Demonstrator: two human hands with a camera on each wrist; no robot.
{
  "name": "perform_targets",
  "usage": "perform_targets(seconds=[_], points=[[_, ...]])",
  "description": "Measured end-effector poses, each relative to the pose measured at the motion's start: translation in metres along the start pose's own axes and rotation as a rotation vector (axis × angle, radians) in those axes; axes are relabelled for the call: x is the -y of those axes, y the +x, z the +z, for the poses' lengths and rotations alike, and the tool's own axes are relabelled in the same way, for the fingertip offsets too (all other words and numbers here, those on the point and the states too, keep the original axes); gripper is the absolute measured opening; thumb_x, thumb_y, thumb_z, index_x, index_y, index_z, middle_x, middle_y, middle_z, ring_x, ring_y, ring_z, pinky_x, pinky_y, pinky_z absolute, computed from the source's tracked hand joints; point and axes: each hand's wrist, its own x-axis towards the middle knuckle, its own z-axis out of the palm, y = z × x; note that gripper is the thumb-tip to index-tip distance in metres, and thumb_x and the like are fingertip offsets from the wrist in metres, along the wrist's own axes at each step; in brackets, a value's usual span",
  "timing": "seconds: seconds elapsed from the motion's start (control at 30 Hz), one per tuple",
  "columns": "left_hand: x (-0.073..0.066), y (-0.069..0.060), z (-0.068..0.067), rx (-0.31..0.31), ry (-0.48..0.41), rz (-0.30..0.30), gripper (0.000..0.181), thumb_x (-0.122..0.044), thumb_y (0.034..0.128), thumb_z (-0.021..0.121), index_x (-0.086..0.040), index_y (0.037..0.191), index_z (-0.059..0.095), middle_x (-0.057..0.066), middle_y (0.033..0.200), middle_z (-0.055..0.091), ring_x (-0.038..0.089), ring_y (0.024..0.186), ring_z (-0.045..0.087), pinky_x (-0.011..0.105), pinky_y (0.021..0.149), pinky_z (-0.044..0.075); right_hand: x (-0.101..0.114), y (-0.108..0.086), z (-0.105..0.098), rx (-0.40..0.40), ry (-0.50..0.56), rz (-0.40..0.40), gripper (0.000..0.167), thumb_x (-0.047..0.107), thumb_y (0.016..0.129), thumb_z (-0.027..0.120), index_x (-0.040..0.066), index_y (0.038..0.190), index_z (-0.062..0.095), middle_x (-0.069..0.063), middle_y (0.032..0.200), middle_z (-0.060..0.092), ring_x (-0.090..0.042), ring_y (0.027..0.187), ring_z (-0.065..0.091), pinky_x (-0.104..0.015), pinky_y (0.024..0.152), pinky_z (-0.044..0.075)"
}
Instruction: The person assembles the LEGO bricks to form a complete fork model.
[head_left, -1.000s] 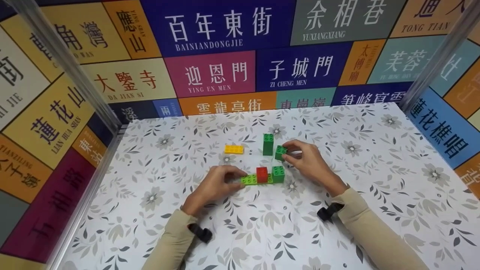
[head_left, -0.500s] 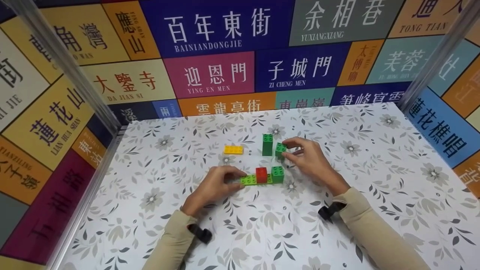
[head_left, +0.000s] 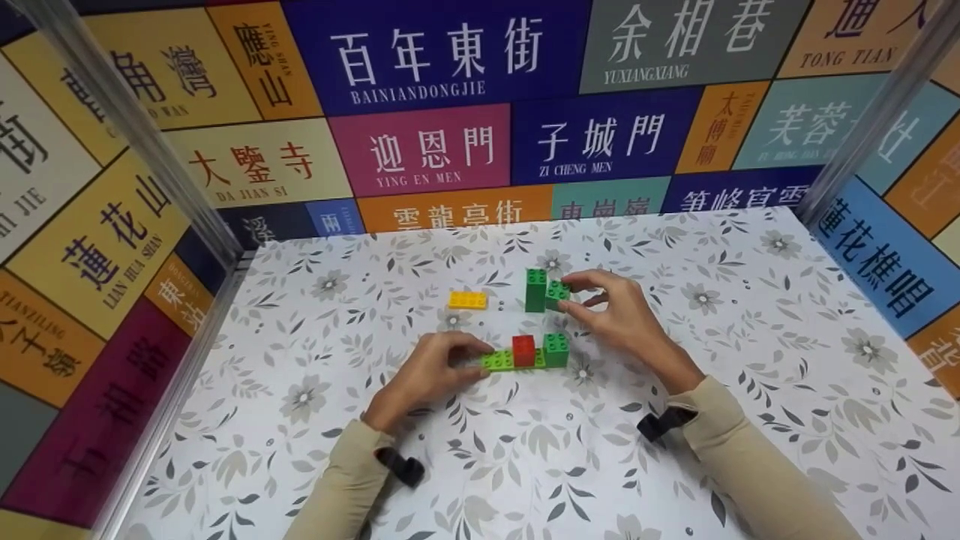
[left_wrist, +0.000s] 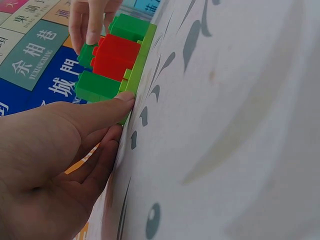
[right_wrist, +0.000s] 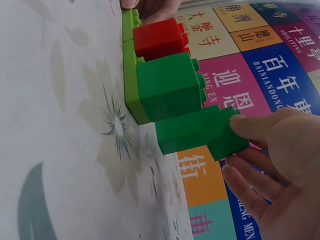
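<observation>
Left hand point(head_left: 433, 366): thumb and fingers pinch the left end of a light green strip point(head_left: 497, 360), which lies flat on the desk point(head_left: 480, 465), roughly parallel to its far edge. Red block point(head_left: 523, 350) stands on the strip; green end block point(head_left: 556, 350) sits at its right end, one narrow gap between the two.

Right hand point(head_left: 627, 319): thumb and fingertips pinch a small green block point(right_wrist: 228, 140), just beside the right side of an upright green tower point(head_left: 535, 292). Contact between them: cannot tell.

Tower stands beyond the strip, toward the far edge. Yellow brick point(head_left: 467, 300) lies apart from it, toward the desk's left edge. Lettered panels point(head_left: 420, 150) rise behind the far edge.
</observation>
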Motion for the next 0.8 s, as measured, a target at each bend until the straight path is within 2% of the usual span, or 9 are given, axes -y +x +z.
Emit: perform_targets(seconds=[0.17,0.47,0.8], points=[[0.000,0.000,0.000,0.009,-0.004,-0.016,0.033,-0.018,0.0934,0.086,-0.026,0.125,0.080,-0.011,0.129,0.076,0.009,0.119,0.069,0.040,0.109,0.056,0.007,-0.002,0.002,0.003,0.024,-0.033,0.039,0.024,0.095,0.087,0.009,0.129,0.077,-0.007,0.121,0.080,-0.035,0.110,0.077,-0.039,0.084,0.067],[0.001,-0.001,0.000,0.014,0.011,-0.003,0.033,-0.019,0.0929,0.086,-0.025,0.125,0.080,-0.010,0.127,0.077,0.010,0.117,0.070,0.038,0.105,0.057,0.019,-0.007,0.016,0.029,0.060,-0.089,0.036,0.025,0.095,0.086,0.015,0.129,0.077,0.000,0.124,0.079,-0.024,0.113,0.077,-0.035,0.088,0.067],[0.002,0.000,-0.001,0.012,0.004,0.020,0.031,-0.020,0.0946,0.085,-0.024,0.125,0.080,-0.008,0.128,0.077,0.011,0.117,0.070,0.040,0.105,0.058,0.031,-0.008,0.028,0.077,0.069,-0.125,0.034,0.021,0.096,0.085,0.016,0.129,0.077,0.002,0.126,0.078,-0.029,0.117,0.075,-0.040,0.095,0.065]])
